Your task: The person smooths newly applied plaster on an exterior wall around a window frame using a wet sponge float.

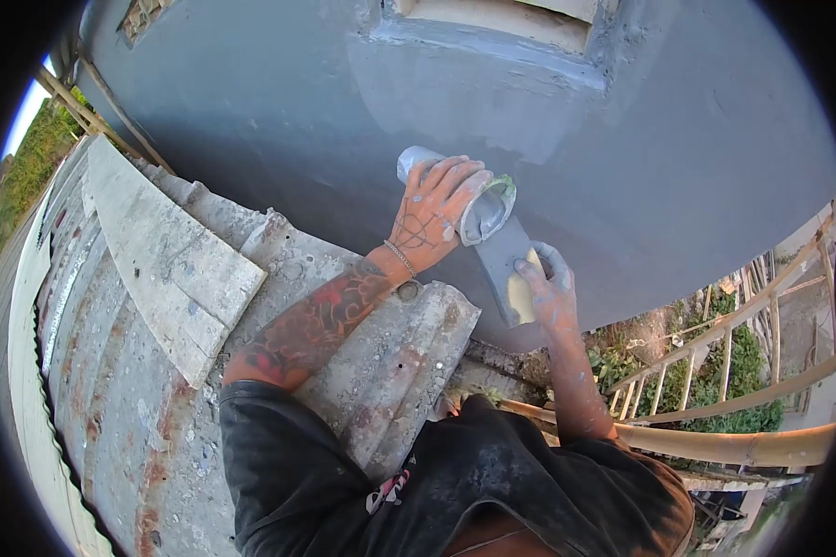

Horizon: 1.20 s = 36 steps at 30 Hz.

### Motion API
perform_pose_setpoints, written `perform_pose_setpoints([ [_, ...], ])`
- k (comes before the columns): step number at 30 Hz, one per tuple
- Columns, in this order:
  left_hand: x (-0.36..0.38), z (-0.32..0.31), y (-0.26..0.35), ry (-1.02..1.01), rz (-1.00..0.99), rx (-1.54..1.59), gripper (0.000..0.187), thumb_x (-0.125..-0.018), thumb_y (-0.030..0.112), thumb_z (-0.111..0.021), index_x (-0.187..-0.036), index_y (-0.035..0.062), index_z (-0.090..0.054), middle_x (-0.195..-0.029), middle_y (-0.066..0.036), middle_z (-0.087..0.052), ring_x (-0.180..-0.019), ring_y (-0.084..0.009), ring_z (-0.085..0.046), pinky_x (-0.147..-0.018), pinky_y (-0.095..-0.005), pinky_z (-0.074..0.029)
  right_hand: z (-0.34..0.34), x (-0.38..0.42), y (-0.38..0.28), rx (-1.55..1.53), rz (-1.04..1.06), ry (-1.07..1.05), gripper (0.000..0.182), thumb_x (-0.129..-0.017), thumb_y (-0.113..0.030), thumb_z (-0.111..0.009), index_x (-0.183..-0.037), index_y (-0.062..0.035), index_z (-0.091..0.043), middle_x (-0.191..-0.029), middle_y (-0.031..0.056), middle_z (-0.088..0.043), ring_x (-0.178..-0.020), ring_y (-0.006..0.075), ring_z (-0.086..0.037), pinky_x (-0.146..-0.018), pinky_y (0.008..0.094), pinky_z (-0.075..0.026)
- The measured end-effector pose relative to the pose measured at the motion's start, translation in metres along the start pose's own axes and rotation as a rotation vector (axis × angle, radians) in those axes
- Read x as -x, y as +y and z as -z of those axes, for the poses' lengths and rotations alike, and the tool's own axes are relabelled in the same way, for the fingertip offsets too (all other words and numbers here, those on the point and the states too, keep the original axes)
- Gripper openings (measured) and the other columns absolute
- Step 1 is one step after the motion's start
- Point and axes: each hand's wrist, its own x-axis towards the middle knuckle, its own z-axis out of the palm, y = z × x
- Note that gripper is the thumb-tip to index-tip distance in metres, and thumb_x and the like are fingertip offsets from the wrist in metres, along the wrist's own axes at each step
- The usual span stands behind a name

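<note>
My left hand (429, 218), spotted with grey, is wrapped round a pale plastic bottle or tube (418, 160) with a cut, open end (488, 212) facing right. Just below that end lies a flat grey board or float (502, 265). My right hand (550, 283) grips a cream-coloured sponge-like piece (520, 290) against the board's lower right edge, fingers bent round it. The contents of the bottle look grey. Behind both hands stands a smooth grey wall (297, 102).
A rusty corrugated roof (158, 408) lies at the left, with a loose flat sheet (172, 265) on it. A window recess (502, 28) is at the top. Bamboo poles (734, 444), a ladder-like frame (687, 381) and plants (752, 371) are at the lower right.
</note>
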Motion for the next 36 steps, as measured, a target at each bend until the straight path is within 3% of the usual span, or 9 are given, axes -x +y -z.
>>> perform_pose_setpoints([
  [6,0.002,-0.003,0.003,-0.029,0.159,0.204,0.061,-0.065,0.019,-0.075,-0.119,0.0075,-0.049,-0.119,-0.009,-0.053,-0.115,-0.0268,-0.048,-0.096,-0.0435,-0.032,0.017,-0.002,0.000,0.102,0.113,0.043,0.044,-0.078,-0.014,-0.065,-0.116,0.0041,-0.052,-0.099,0.0154,-0.062,-0.083,0.0184,-0.061,-0.073,0.0299,-0.049],
  [8,0.003,-0.002,0.003,-0.030,0.198,0.250,0.064,-0.065,0.021,-0.076,-0.120,0.0069,-0.047,-0.118,-0.010,-0.053,-0.114,-0.0268,-0.048,-0.096,-0.0437,-0.032,0.018,0.004,-0.013,0.312,0.351,0.284,0.041,-0.080,-0.015,-0.064,-0.116,0.0019,-0.053,-0.101,0.0163,-0.062,-0.083,0.0182,-0.061,-0.072,0.0295,-0.050],
  [12,0.003,-0.004,0.002,-0.015,0.179,0.245,0.066,-0.064,0.023,-0.077,-0.121,0.0064,-0.046,-0.119,-0.011,-0.052,-0.113,-0.0279,-0.048,-0.096,-0.0444,-0.032,0.016,0.017,-0.054,0.255,0.594,0.249,0.037,-0.079,-0.016,-0.064,-0.113,-0.0031,-0.057,-0.102,0.0134,-0.063,-0.082,0.0205,-0.064,-0.070,0.0302,-0.051],
  [14,0.001,-0.001,0.004,0.006,0.156,0.279,0.066,-0.063,0.020,-0.077,-0.119,0.0057,-0.046,-0.119,-0.012,-0.052,-0.113,-0.0292,-0.048,-0.095,-0.0456,-0.032,0.006,0.017,-0.070,0.779,0.824,0.179,0.035,-0.075,-0.015,-0.066,-0.109,-0.0072,-0.060,-0.099,0.0091,-0.062,-0.079,0.0236,-0.065,-0.068,0.0314,-0.052],
  [17,0.001,-0.002,0.004,0.044,0.130,0.250,0.065,-0.062,0.017,-0.077,-0.118,0.0053,-0.046,-0.118,-0.011,-0.052,-0.113,-0.0298,-0.047,-0.095,-0.0472,-0.032,-0.009,0.003,-0.069,0.947,0.913,0.139,0.034,-0.073,-0.014,-0.066,-0.107,-0.0104,-0.063,-0.097,0.0060,-0.061,-0.078,0.0257,-0.063,-0.066,0.0331,-0.052],
  [23,-0.001,-0.002,0.001,0.137,0.041,0.167,0.065,-0.059,0.013,-0.076,-0.117,0.0074,-0.048,-0.116,-0.009,-0.052,-0.113,-0.0283,-0.047,-0.095,-0.0490,-0.031,-0.014,-0.005,-0.085,1.093,0.982,-0.097,0.033,-0.072,-0.013,-0.066,-0.105,-0.0105,-0.063,-0.097,0.0060,-0.060,-0.082,0.0232,-0.063,-0.065,0.0337,-0.052],
  [29,-0.001,-0.002,0.005,0.161,0.052,0.167,0.064,-0.058,0.013,-0.075,-0.117,0.0094,-0.049,-0.115,-0.007,-0.052,-0.112,-0.0273,-0.047,-0.097,-0.0509,-0.028,-0.014,-0.015,-0.099,1.197,1.022,-0.163,0.026,-0.074,-0.012,-0.062,-0.099,-0.0105,-0.064,-0.097,0.0082,-0.060,-0.082,0.0248,-0.063,-0.065,0.0381,-0.050],
  [32,-0.003,0.005,0.007,0.106,0.050,0.131,0.064,-0.059,0.014,-0.076,-0.117,0.0095,-0.049,-0.115,-0.008,-0.052,-0.112,-0.0275,-0.047,-0.097,-0.0518,-0.028,-0.020,-0.019,-0.111,1.327,0.850,-0.223,0.029,-0.076,-0.015,-0.064,-0.104,-0.0106,-0.064,-0.100,0.0071,-0.059,-0.087,0.0253,-0.062,-0.073,0.0385,-0.050],
  [36,-0.002,0.001,0.004,0.157,0.044,0.081,0.067,-0.058,0.016,-0.077,-0.118,0.0094,-0.049,-0.115,-0.008,-0.051,-0.112,-0.0278,-0.047,-0.097,-0.0523,-0.027,-0.023,-0.024,-0.114,1.277,0.861,-0.221,0.027,-0.077,-0.016,-0.064,-0.103,-0.0098,-0.063,-0.100,0.0079,-0.059,-0.089,0.0261,-0.061,-0.074,0.0400,-0.050],
])
